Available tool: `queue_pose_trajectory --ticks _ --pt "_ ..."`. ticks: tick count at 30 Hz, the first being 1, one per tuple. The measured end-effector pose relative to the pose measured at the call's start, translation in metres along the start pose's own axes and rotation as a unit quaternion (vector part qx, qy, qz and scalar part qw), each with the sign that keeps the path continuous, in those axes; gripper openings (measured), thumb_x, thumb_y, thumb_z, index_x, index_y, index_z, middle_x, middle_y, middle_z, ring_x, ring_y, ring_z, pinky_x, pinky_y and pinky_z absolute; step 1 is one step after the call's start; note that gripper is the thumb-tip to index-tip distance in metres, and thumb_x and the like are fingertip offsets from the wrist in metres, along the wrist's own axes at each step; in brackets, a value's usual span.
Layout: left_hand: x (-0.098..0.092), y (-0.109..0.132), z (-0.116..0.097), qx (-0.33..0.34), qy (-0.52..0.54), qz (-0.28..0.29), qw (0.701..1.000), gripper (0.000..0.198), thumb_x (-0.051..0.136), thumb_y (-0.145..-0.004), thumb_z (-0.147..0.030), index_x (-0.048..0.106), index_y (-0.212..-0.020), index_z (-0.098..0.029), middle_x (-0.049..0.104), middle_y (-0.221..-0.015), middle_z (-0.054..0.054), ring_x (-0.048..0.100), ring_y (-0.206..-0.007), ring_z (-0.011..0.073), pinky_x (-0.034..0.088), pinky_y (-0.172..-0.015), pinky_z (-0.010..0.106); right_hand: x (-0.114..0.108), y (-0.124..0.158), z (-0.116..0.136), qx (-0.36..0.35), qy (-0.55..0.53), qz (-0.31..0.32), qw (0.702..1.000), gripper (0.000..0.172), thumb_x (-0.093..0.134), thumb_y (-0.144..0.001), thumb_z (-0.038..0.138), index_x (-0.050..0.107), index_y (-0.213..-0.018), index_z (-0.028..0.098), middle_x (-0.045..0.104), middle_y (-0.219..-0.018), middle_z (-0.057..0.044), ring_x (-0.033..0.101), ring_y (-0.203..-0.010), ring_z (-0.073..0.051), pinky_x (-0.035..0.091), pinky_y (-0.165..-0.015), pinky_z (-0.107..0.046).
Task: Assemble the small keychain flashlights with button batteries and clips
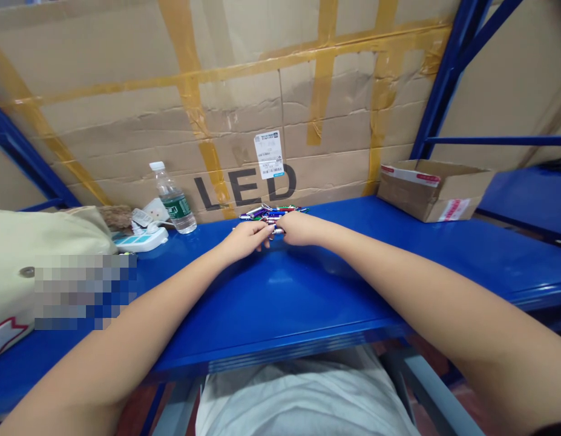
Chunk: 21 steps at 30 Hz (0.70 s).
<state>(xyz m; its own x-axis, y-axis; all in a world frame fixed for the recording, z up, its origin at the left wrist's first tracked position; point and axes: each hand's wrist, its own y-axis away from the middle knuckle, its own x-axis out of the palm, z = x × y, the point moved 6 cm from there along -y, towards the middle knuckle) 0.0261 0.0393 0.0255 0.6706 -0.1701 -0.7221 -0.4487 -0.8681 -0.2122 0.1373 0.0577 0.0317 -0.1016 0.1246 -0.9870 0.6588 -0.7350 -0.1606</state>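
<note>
Along the far edge of a blue steel shelf (280,303), a heap of slim metal pens (272,212) in silver, blue, green and red lies against a corrugated cardboard sheet (339,121) patched with yellow packing tape and printed "LED". The left hand (246,237) and right hand (301,229) rest palm down just in front of the heap, fingers loosely curled and nearly meeting. A short silver tube (277,231) shows between them, but which hand has hold of it, if either, cannot be told. A white barcode label (270,154) sits on the cardboard above the heap. To the left stand a clear water bottle (173,201) with a green label and a white power strip (141,241), with a pale canvas bag (44,254) farther left, partly pixelated. To the right, a small open cardboard box (434,191) sits on the shelf near a blue rack upright (452,79). Below the near edge, a white shirt (302,393) shows.
</note>
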Motion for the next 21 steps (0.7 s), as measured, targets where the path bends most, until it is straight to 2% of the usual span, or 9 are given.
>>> queue_pose_trajectory --ticks 2,4,6,8,12,17,19,21 --pt "0.007 0.000 0.007 -0.087 0.120 0.038 0.988 0.029 0.050 -0.089 -0.040 0.058 -0.074 -0.015 0.059 -0.067 0.002 0.046 -0.047 0.0080 0.030 -0.043 0.020 0.001 0.001 0.001 -0.004 0.021 0.009 1.000 0.021 0.052 -0.074 0.008 0.069 -0.084 0.015 0.070 -0.081 -0.012 0.061 -0.068 -0.021 0.040 -0.061 -0.030" --pt "0.013 0.003 0.013 -0.162 0.211 0.066 0.962 0.025 0.057 -0.085 -0.038 0.059 -0.077 -0.014 0.055 -0.067 0.001 0.039 -0.044 0.0049 0.021 -0.038 0.017 0.000 0.002 0.002 -0.003 0.028 0.011 1.000 0.023 0.051 -0.076 0.007 0.069 -0.087 0.015 0.071 -0.084 -0.012 0.062 -0.070 -0.021 0.041 -0.061 -0.030" --pt "0.015 0.005 0.015 -0.203 0.270 0.082 0.938 0.023 0.064 -0.080 -0.036 0.060 -0.079 -0.014 0.053 -0.067 0.000 0.036 -0.042 0.0027 0.017 -0.036 0.015 -0.001 0.003 0.002 0.004 0.036 0.013 0.999 0.023 0.051 -0.076 0.008 0.069 -0.090 0.014 0.071 -0.087 -0.013 0.063 -0.071 -0.022 0.041 -0.061 -0.030" --pt "0.016 0.006 0.015 -0.212 0.299 0.090 0.926 0.025 0.070 -0.076 -0.035 0.058 -0.079 -0.014 0.051 -0.069 -0.001 0.035 -0.044 0.0019 0.017 -0.036 0.013 -0.002 0.004 0.002 0.013 0.048 0.015 0.999 0.024 0.051 -0.077 0.009 0.069 -0.092 0.014 0.071 -0.089 -0.013 0.064 -0.072 -0.022 0.042 -0.061 -0.029" --pt "0.017 0.006 0.011 -0.185 0.295 0.088 0.933 0.031 0.074 -0.070 -0.038 0.053 -0.076 -0.015 0.050 -0.072 -0.002 0.032 -0.047 0.0021 0.015 -0.035 0.012 -0.003 0.005 0.002 0.032 0.074 0.036 0.996 0.027 0.050 -0.077 0.008 0.069 -0.095 0.014 0.071 -0.091 -0.012 0.065 -0.075 -0.022 0.043 -0.063 -0.029" --pt "0.019 0.004 0.016 -0.153 0.205 0.069 0.964 0.024 0.066 -0.075 -0.038 0.051 -0.079 -0.018 0.053 -0.072 -0.003 0.033 -0.047 0.0046 0.015 -0.038 0.016 0.005 0.002 0.002 0.009 0.080 0.053 0.995 0.028 0.050 -0.076 0.008 0.069 -0.096 0.013 0.071 -0.091 -0.013 0.064 -0.077 -0.022 0.042 -0.062 -0.028" --pt "0.015 0.001 0.013 -0.092 0.119 0.053 0.987 0.020 0.060 -0.080 -0.036 0.052 -0.080 -0.018 0.055 -0.071 -0.002 0.038 -0.050 0.0064 0.023 -0.042 0.018 0.008 0.001 0.001 -0.002 0.075 0.052 0.996 0.026 0.050 -0.075 0.008 0.069 -0.094 0.012 0.070 -0.090 -0.013 0.064 -0.076 -0.022 0.041 -0.061 -0.028" --pt "0.010 -0.001 0.005 -0.004 0.005 0.025 1.000 0.017 0.055 -0.084 -0.033 0.053 -0.078 -0.017 0.057 -0.069 -0.002 0.043 -0.055 0.0089 0.031 -0.050 0.021 0.010 0.001 0.001 -0.007 0.058 0.054 0.997 0.024 0.050 -0.075 0.008 0.068 -0.090 0.013 0.070 -0.088 -0.013 0.063 -0.073 -0.021 0.040 -0.059 -0.028"
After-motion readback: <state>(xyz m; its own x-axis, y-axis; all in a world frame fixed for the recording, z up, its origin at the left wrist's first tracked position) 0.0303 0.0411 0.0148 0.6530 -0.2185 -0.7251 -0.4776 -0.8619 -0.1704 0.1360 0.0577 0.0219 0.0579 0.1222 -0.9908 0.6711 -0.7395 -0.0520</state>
